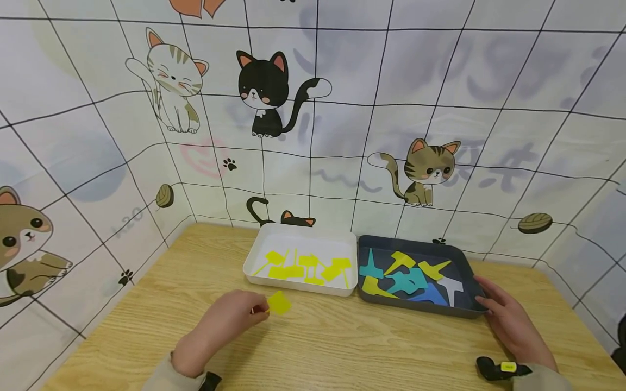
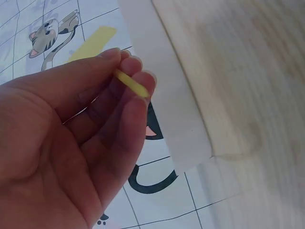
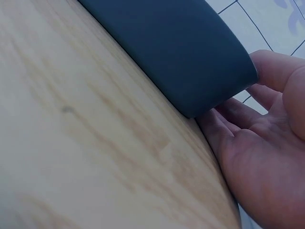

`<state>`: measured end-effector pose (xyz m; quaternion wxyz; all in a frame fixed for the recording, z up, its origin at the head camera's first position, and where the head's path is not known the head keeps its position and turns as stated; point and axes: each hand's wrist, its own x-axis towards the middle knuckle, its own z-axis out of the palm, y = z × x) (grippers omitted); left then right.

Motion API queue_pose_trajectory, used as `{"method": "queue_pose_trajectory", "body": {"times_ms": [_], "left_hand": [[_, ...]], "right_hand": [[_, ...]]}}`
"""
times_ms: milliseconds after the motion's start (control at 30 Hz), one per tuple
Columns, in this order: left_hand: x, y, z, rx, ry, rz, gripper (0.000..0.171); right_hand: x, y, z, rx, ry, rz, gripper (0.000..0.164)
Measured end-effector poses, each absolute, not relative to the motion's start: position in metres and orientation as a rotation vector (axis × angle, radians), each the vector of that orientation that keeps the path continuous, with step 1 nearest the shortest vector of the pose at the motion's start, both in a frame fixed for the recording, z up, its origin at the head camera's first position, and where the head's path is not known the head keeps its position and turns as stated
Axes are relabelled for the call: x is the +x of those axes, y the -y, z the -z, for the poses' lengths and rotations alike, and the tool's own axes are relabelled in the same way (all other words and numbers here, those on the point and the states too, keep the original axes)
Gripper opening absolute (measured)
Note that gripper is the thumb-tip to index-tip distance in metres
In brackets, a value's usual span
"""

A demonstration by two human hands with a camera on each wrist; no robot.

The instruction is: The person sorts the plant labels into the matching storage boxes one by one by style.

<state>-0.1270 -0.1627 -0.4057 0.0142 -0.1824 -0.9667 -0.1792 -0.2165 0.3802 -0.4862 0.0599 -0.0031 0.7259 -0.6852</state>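
In the head view my left hand (image 1: 226,321) pinches a yellow T-shaped plant label (image 1: 280,303) by its thin stem, in front of the white tray. The stem (image 2: 132,85) shows between thumb and fingertips in the left wrist view. Several yellow labels (image 1: 293,271) lie in the white tray (image 1: 299,286). My right hand (image 1: 511,321) holds the right end of the dark grey tray (image 1: 425,308), thumb at the rim and fingers along the outer wall. Inside that tray lie teal labels (image 1: 413,279), yellow ones, a blue label (image 1: 431,295) and a whitish label (image 1: 451,288).
Both trays stand side by side towards the back of the wooden table (image 1: 332,347). Behind them rises a wall covering (image 1: 342,125) with a grid and cartoon cats. It also closes in the left and right sides.
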Motion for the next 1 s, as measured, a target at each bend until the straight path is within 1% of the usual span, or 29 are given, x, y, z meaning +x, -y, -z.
{"method": "queue_pose_trajectory", "body": {"times_ms": [67, 267, 500, 700, 867, 1000], "left_hand": [[-0.127, 0.163, 0.403, -0.567, 3.011, 0.607, 0.003], [-0.131, 0.155, 0.392, -0.583, 2.996, 0.673, 0.007], [-0.139, 0.143, 0.379, -0.485, 2.957, 0.678, 0.013], [-0.156, 0.141, 0.374, -0.406, 2.891, 0.842, 0.011], [-0.171, 0.139, 0.373, -0.300, 2.875, 1.006, 0.014], [-0.183, 0.128, 0.374, -0.284, 2.860, 1.103, 0.015]], "right_hand": [[-0.217, -0.380, 0.486, -0.013, -2.197, 2.071, 0.057], [-0.216, -0.380, 0.486, -0.018, -2.221, 2.063, 0.056], [-0.216, -0.378, 0.486, -0.027, -2.193, 2.082, 0.058], [-0.214, -0.378, 0.485, -0.050, -2.194, 2.092, 0.057], [-0.215, -0.378, 0.484, -0.052, -2.244, 2.040, 0.058], [-0.213, -0.379, 0.485, -0.041, -2.247, 2.039, 0.058]]}}
